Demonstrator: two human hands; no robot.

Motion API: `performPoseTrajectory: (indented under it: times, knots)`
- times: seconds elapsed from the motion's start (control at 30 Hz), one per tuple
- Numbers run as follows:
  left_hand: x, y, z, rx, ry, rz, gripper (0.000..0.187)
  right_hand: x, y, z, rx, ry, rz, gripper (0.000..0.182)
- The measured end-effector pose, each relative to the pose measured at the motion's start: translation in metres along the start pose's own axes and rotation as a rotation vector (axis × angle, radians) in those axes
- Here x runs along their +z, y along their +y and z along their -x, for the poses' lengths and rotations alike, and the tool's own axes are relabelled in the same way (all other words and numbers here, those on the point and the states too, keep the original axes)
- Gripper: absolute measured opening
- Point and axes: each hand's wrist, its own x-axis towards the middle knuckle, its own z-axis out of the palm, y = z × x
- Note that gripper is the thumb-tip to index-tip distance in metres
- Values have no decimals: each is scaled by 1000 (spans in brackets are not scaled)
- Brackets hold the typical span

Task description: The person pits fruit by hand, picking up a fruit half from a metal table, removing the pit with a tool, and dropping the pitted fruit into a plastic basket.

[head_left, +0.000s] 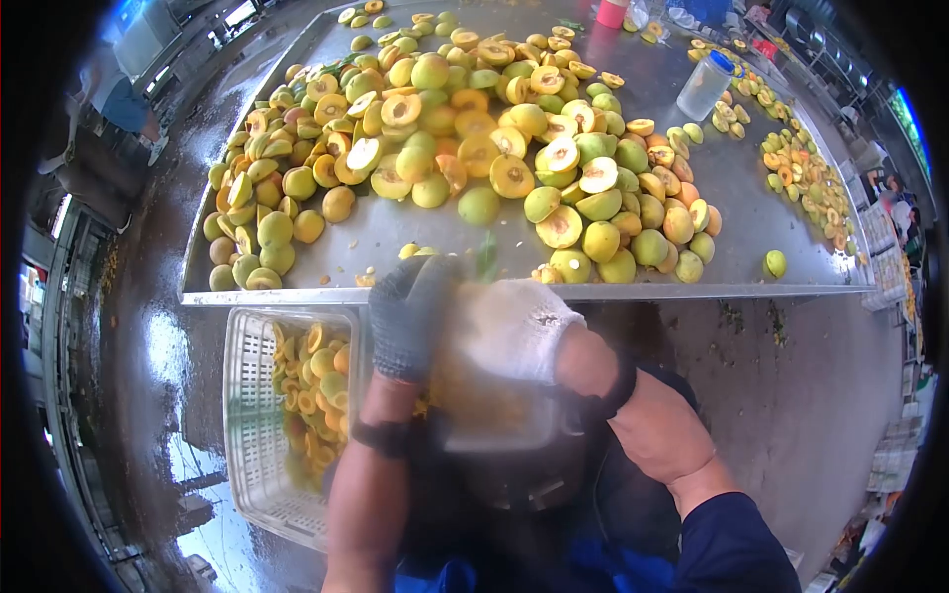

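My left hand [407, 314], in a dark grey knitted glove, is at the near edge of the metal table [395, 225]. Right beside it is my right hand [514, 326] in a white glove. Both hands' fingers are smeared by motion, so I cannot make out anything between them. Just beyond lies a large heap of yellow-green stone fruit [477, 206], many cut in half with brown centres showing. Below my hands, a blurred light-coloured container [499, 438] shows yellow contents, partly hidden by my wrists.
A white plastic crate [247, 395] of halved fruit stands left of my left forearm. On the table are a clear jar with a blue lid [705, 87], a red cup [612, 13] and more fruit [806, 183] at the right. The floor [168, 395] looks wet; a person [119, 94] is at the far left.
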Motion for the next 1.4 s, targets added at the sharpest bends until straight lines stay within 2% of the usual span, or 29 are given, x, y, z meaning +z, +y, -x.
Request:
performPoseTrajectory:
  times: [0.07, 0.17, 0.27, 0.3, 0.37, 0.43, 0.53, 0.57, 0.67, 0.73, 0.77, 0.83, 0.9, 0.93, 0.97, 1.07, 1.1, 1.13, 1.17, 1.27, 1.3, 1.37, 1.4]
  knots:
    - [-5, 3, -3, 64, -65, -137, 15, -3, 2, 3, -78, 4, 59, 29]
    - [-8, 1, -10, 532, -81, -408, 17, -4, 8, 6, -155, 26, 6, 29]
    - [4, 8, -1, 70, 48, 71, 29, 47, 29, -9, -395, 307, -372, 30]
    - [6, 7, 0, 168, 60, -21, 30, 47, 19, -3, -256, 313, -475, 31]
    - [5, 3, -1, 362, 84, -210, 33, 28, 15, 5, -276, 242, -224, 31]
    - [2, 0, -4, 403, 28, -255, 29, 19, 14, 9, -306, 236, -65, 30]
    - [4, -3, -2, 359, 17, -198, 23, 13, 16, 13, -287, 158, -137, 30]
    - [5, -4, 0, 328, 21, -160, 21, 14, 16, 13, -292, 191, -139, 30]
    - [7, -29, -4, 356, 167, -480, 20, 25, 14, 12, -251, 297, -140, 30]
    - [9, -24, -6, 354, 113, -406, 19, 41, 9, 11, -156, 369, -163, 30]
    - [5, -22, -6, 345, 96, -384, 18, 42, 13, 5, -141, 294, -162, 30]
    - [0, -22, -5, -58, 86, 147, 18, 39, 21, 2, -164, 244, -452, 32]
    - [-1, -19, -2, -77, 93, 361, 25, 42, 31, 5, -136, 100, -596, 35]
    - [-1, -18, -1, -87, 99, 468, 29, 38, 31, 10, -139, 65, -558, 38]
    - [-5, -31, -5, -119, 99, 452, 31, 33, 28, 17, -142, 29, -520, 41]
    - [-12, -15, -3, -54, 28, 509, 42, 34, 33, 21, -109, -153, -296, 57]
    - [-12, -15, -4, 24, 52, 278, 42, 30, 28, 22, -57, -202, -217, 57]
    - [-13, -15, -5, 50, 60, 210, 41, 28, 26, 23, -4, -249, -135, 58]
    - [-13, -14, -5, 76, 69, 142, 40, 28, 28, 21, -4, -229, -133, 56]
    - [-26, -7, -4, 36, -1, 296, 35, 31, 40, 17, 5, -166, -114, 52]
    - [-46, -1, -2, 36, -57, 248, 33, 21, 37, 21, 17, -55, -219, 45]
    - [-83, 9, -1, 13, -124, 228, 31, 6, 32, 23, 130, 117, -238, 43]
    - [-104, 11, 2, -36, -142, 103, 30, -1, 32, 22, 183, 200, -247, 42]
